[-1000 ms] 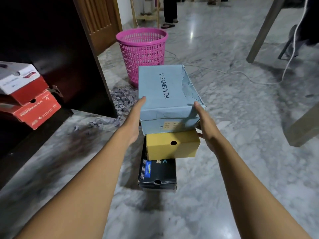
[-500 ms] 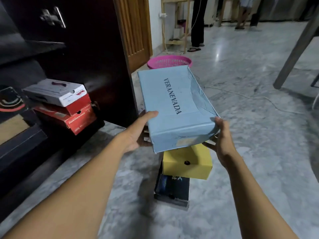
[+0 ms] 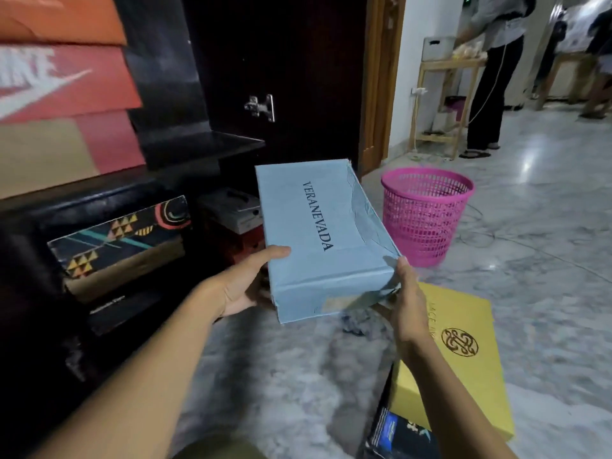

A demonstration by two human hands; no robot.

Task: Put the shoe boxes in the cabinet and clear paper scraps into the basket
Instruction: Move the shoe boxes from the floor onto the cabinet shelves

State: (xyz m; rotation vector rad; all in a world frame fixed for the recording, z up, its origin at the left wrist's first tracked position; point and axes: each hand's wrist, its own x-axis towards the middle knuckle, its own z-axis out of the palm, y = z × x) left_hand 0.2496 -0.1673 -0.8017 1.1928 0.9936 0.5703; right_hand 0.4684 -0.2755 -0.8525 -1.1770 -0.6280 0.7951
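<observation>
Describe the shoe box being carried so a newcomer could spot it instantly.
Find the dark cabinet and the pink basket on the floor beside it. Between them the left hand and right hand hold up a shoe box. It alone is pale blue, with VERANEVADA printed along its lid.
</observation>
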